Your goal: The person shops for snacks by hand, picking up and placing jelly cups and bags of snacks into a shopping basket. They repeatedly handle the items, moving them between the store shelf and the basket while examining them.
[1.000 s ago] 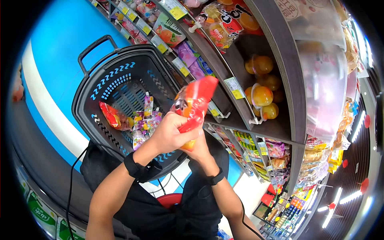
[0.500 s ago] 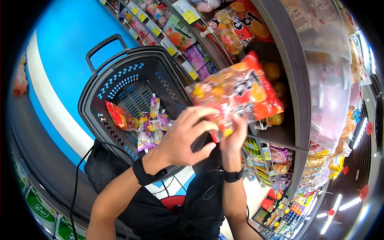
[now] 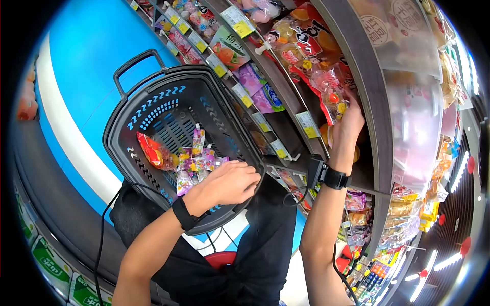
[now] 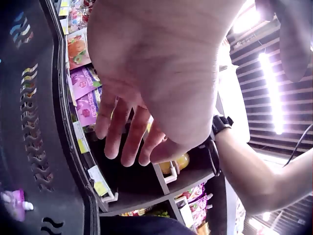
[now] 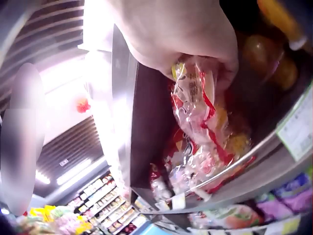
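Shop aisle: from my remote seat I see a blue floor point(image 3: 81, 66) with a pale stripe on the left and ceiling strip lights far right.
Shelving: a tall dark shelf unit point(image 3: 367, 102) runs up the right side, packed with hanging sweets and snack packets.
Basket: a black plastic basket point(image 3: 153, 102) sits low at the left, just beside the shelf fronts, with its handle folded back.
Snack bag: the red-and-clear snack bag point(image 3: 332, 89) is up at the shelf and hangs down from the right hand; the wrist view shows it point(image 5: 200, 122) crumpled against the shelf lip.
Right hand: my right hand point(image 3: 347, 125) is raised to the shelf, its fingers point(image 5: 227, 68) curled round the top of the bag and gripping it.
Left hand: my left hand point(image 3: 229, 181) hovers over the basket's near rim; its fingers point(image 4: 132, 132) hang loose and hold nothing. I cannot tell whether it touches the rim.
Basket contents: a red packet point(image 3: 152, 150) lies on the basket floor, and just beside it is a heap of small purple pouches point(image 3: 196, 158).
Price tags: yellow-and-white price tags point(image 3: 308, 124) are clipped along the shelf edges between the basket and the raised arm.
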Tool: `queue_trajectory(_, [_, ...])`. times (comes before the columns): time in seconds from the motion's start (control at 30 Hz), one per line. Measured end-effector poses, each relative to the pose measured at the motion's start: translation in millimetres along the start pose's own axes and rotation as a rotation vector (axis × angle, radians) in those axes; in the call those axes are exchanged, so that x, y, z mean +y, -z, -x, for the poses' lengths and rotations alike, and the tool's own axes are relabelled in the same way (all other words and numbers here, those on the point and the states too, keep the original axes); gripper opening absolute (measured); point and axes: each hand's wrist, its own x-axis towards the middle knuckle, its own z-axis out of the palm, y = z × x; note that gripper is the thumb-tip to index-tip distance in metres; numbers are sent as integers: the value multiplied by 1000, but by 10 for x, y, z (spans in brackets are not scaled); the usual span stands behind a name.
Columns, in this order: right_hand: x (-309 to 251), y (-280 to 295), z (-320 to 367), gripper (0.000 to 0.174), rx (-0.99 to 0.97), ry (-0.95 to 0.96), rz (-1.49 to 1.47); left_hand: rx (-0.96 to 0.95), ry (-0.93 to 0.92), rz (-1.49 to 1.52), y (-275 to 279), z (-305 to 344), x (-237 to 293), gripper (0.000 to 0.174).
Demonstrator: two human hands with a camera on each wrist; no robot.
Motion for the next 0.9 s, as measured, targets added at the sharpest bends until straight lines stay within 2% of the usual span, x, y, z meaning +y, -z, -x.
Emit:
queue_trajectory(0.1, [-118, -4, 59, 22, 28, -1, 193, 11, 0, -19, -3, -10, -40, 11])
queue_trajectory(0.13, [-3, 85, -15, 23, 0, 58, 311, 17, -1, -21, 1, -2, -45, 11])
queue_trajectory(0.23, [176, 150, 16, 26, 4, 62, 319, 19, 2, -25, 34, -9, -34, 11])
queue_trajectory(0.27, [221, 148, 16, 29, -29, 176, 439, 8, 8, -26, 35, -14, -23, 11])
queue_trajectory(0.3, [273, 144, 18, 30, -47, 175, 466, -5, 11, -25, 27, -19, -15, 12])
queue_trajectory(0.37, [379, 95, -48, 28, 14, 313, 724, -7, -1, -43, -6, -8, -25, 10])
queue_trajectory(0.4, [427, 86, -67, 28, 54, 448, 873, -8, -9, -51, -20, -6, -30, 9])
queue_trajectory(0.5, [399, 13, 7, 28, 144, 405, 870, -15, 10, -64, -25, 3, -25, 9])
queue_trajectory(0.53, [365, -5, 48, 41, 96, 347, 688, -4, 5, -65, -20, -2, -22, 9])
queue_trajectory(0.63, [207, -104, 271, 45, 158, 262, 894, 44, -2, -59, 14, -30, -16, 8])
queue_trajectory(0.67, [55, -206, 391, 51, 241, 262, 1118, 66, -5, -49, 14, -42, -14, 8])
queue_trajectory(0.77, [104, -163, 412, 70, 144, 227, 938, 67, 8, -41, 17, -38, -11, 7])
queue_trajectory(0.8, [87, -148, 436, 84, 104, 230, 1014, 63, 9, -42, 18, -34, -9, 7])
queue_trajectory(0.9, [14, -107, 426, 83, -53, 202, 1083, 50, 16, -41, 29, -28, -11, 7])
